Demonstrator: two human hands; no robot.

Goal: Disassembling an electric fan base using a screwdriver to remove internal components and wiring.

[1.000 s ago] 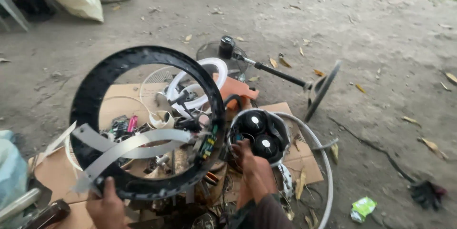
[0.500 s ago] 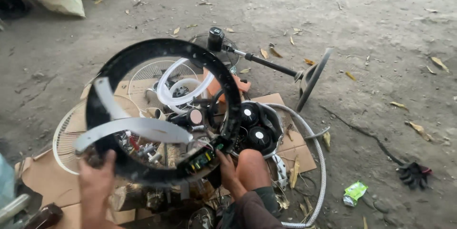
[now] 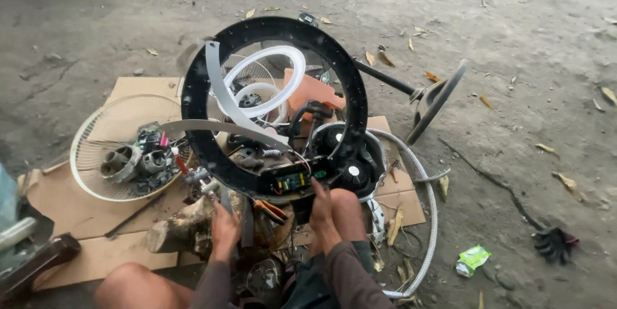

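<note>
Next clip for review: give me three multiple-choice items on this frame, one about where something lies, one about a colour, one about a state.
1. Where does the wire fan guard lie?
A. On the cardboard, image-left of the ring
B. Hung on the pole stand
C. In the person's lap

2. What colour is the large ring held by both hands?
A. White
B. Black
C. Orange

3. How is the ring positioned?
A. Flat on the ground
B. Lifted and tilted up, gripped at its lower edge
C. Leaning untouched on a wall

Answers: 1 A, the guard rests on the cardboard sheet with small parts in it. 2 B, its frame is black, with grey strips across the opening. 3 B, the left hand and right hand grip its bottom rim, and the things behind show through it.
</note>
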